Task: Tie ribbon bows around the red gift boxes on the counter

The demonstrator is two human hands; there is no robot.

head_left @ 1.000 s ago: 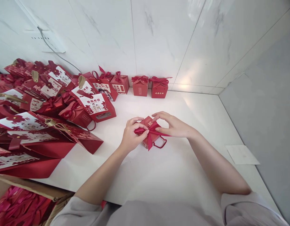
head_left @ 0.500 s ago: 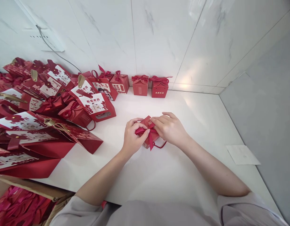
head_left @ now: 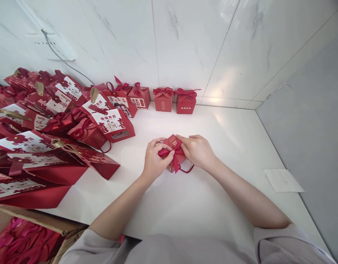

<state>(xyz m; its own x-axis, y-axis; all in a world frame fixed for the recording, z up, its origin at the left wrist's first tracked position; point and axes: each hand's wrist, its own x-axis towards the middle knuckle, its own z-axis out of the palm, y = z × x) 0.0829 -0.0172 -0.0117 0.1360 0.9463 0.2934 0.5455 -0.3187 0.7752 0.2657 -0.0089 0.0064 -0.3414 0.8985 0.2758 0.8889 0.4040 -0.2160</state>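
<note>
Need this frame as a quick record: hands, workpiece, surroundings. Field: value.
Left hand: thumb and fingers on the red ribbon
Right hand: fingertips against the small red box, on its right side
Workpiece: the small red box, on the white table, ribbon across it
Cord: dark red, looped out beside the box
By the wall: red boxes with bows
Left: crowded red gift packages
Lower left: cardboard carton holding ribboned red items
Right: white sheet

The ribbon [head_left: 176, 163] looks satiny, the box [head_left: 181, 159] matt card.
</note>
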